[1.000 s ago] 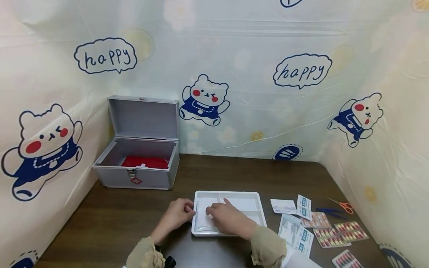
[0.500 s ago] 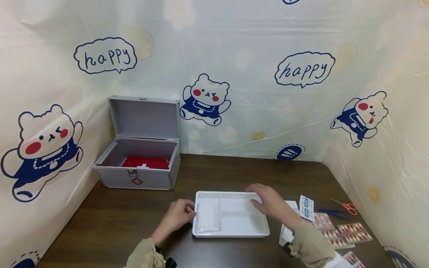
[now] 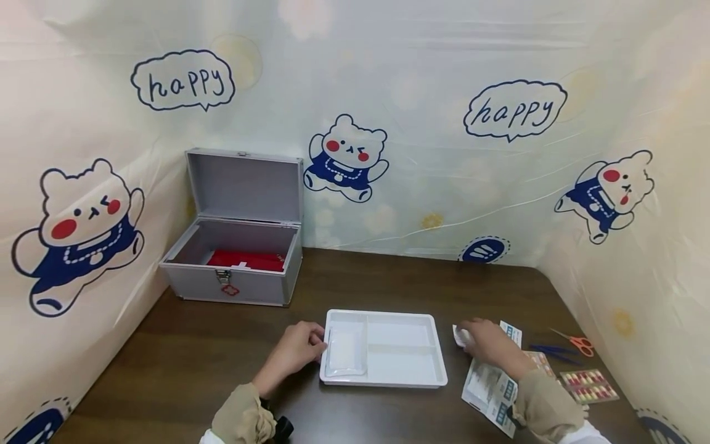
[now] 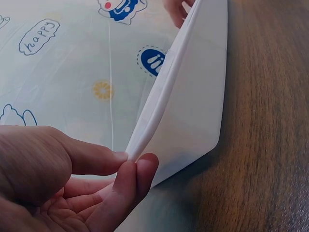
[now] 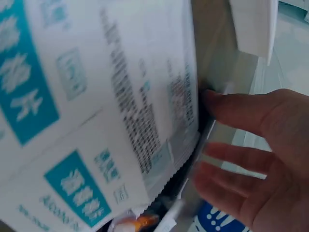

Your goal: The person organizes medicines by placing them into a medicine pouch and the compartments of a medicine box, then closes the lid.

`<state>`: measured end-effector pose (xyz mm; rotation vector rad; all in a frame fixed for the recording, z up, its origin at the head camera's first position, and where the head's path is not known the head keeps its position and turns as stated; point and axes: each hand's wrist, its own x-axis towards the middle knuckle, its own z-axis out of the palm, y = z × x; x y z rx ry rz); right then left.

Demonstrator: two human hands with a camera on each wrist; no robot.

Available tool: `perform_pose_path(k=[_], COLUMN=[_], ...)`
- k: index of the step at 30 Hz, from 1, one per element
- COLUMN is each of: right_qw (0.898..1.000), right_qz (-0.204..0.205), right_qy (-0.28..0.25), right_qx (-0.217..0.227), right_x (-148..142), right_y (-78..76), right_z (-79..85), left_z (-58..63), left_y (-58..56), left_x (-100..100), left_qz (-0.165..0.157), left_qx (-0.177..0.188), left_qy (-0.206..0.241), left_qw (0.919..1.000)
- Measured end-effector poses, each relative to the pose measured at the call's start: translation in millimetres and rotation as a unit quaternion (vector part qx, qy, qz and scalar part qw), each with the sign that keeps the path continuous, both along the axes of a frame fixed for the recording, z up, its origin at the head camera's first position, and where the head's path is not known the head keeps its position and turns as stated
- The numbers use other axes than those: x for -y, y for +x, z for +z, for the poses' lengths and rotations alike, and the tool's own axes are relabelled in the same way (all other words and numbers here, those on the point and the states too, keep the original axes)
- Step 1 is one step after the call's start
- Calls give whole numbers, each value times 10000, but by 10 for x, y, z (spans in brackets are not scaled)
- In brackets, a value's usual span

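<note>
Pinching the left rim of a white rectangular plastic tray (image 3: 406, 366) on the brown table (image 3: 366, 416) is the left hand (image 3: 296, 346); the right hand (image 3: 490, 345), grip unclear, is at a white packet (image 3: 460, 337) farther right.

White plastic tray (image 3: 405, 367), shallow and rectangular, lying flat on the dark wooden table (image 3: 388, 277). Divided into one long compartment at the left and two at the right; pinched at the left rim by the left hand (image 3: 294, 348), with a clear plastic case (image 3: 346, 354) in the left compartment. Near its right edge, a thin white slip (image 3: 460, 337), bent, mostly hidden under the right hand (image 3: 488, 342).
</note>
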<state>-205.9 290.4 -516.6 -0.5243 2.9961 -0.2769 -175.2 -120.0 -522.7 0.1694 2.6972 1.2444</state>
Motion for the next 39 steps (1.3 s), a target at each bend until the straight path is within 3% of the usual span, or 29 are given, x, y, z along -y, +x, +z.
perform_pose_path(k=[9,17,23,29,35,39], right_qw=[9973,9858,9768,9613,9267,9089], right_qz=[-58,-244,-382,-723,-783,-698], right_qy=[-396,-1286,-2016,-2659,-3581,-3957], right_qx=[-618,-1056,-608,-6,830,1118], right_x=[-129,18,229,560,1082,1470], right_y=[-64,-54,7,57,87,73], right_z=[57,338,519,567,493,397], left_z=[3,-9,-15,-23,-29,-22], left_y=[-5,11,12,7,4,13], left_x=[-8,21,27,19,14,22], left_qz=[-1,55,-89,-141,-80,-141], left_qx=[93,122,-133,-187,-130,-150], left_qy=[12,57,129,183,159,196], left_qw=[10000,9999,9998,9996,9998,9996])
